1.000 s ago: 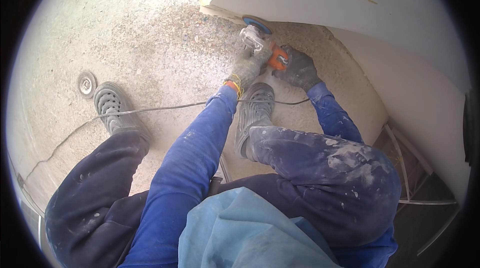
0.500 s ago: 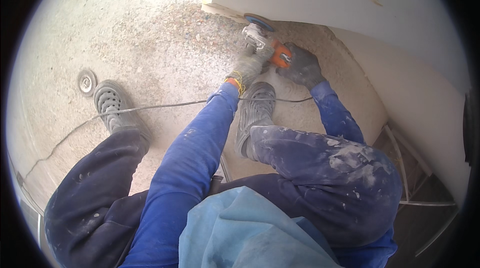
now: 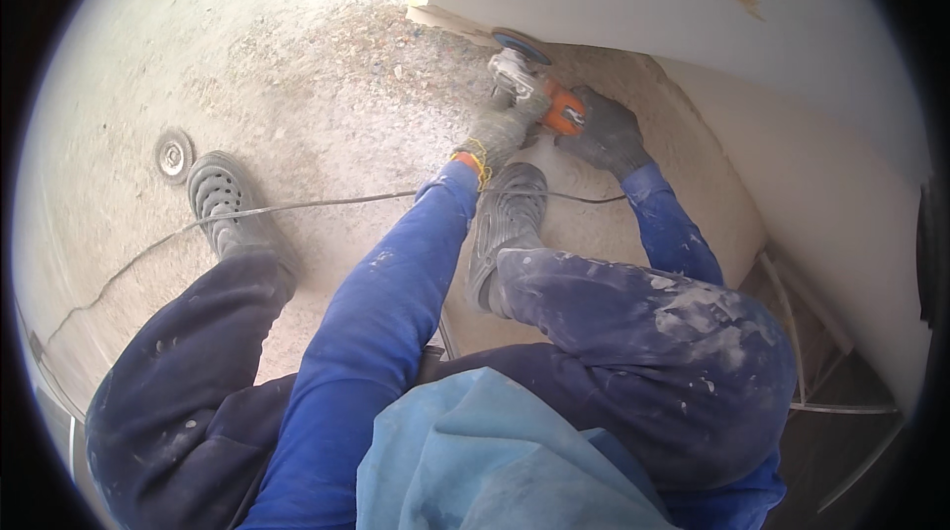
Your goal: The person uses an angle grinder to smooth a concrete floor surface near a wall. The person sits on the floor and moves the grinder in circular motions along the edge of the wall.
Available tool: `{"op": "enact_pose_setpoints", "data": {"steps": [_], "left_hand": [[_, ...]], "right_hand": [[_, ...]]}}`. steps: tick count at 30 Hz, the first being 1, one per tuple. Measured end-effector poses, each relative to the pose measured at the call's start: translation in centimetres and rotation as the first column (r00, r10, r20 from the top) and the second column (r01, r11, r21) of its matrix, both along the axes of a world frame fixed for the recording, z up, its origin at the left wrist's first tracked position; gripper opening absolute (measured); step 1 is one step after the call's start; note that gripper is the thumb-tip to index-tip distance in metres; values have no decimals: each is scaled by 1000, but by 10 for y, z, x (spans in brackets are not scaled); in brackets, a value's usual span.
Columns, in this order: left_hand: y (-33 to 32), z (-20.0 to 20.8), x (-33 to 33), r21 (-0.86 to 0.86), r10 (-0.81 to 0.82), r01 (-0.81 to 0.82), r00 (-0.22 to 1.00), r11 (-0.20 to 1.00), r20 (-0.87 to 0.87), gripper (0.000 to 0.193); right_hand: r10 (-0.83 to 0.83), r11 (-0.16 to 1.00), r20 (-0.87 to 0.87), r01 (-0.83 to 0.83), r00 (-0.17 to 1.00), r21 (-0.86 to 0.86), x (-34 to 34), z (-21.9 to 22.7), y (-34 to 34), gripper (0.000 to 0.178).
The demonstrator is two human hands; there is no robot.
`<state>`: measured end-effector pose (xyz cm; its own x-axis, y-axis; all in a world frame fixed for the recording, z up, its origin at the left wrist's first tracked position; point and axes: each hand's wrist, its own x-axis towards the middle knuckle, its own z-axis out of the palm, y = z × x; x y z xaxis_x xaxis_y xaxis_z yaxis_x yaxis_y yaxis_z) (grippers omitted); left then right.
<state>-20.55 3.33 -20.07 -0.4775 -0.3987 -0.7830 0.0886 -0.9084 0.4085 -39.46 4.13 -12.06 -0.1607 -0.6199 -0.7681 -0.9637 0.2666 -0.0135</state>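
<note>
An orange angle grinder (image 3: 563, 109) with a dusty metal head is held between my two gloved hands. My left hand (image 3: 500, 129), in a pale dusty glove with yellow threads at the cuff, is wrapped round it close to the head. Farther back, my right hand (image 3: 606, 134), in a dark grey glove, grips the orange body. The grinder's blue-faced disc (image 3: 522, 45) is at the lower edge of a large white curved panel (image 3: 633, 5); whether it touches cannot be told. Fingers on the grinder's underside are hidden.
A dark cable (image 3: 327, 202) runs across the floor and over my left shoe (image 3: 223, 195). A round disc (image 3: 174, 155) lies beside that shoe. My right shoe (image 3: 510, 218) is just below the grinder. Gravelly dust (image 3: 386, 55) covers the floor; a metal frame (image 3: 841, 407) stands at right.
Both hands and the grinder have shifted slightly to the right along the panel's lower edge. My grip on the grinder looks the same.
</note>
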Motion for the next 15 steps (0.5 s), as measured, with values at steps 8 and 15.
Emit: {"op": "enact_pose_setpoints", "data": {"steps": [8, 15], "left_hand": [[15, 4, -8, -44, -106, 104, 994, 994, -26, 48], [12, 2, -4, -118, -31, 23, 998, 993, -60, 51]], "right_hand": [[-43, 999, 9, 43, 999, 9, -12, 6, 27, 75], [-19, 1000, 9, 19, 1000, -3, -9, 1, 20, 75]]}}
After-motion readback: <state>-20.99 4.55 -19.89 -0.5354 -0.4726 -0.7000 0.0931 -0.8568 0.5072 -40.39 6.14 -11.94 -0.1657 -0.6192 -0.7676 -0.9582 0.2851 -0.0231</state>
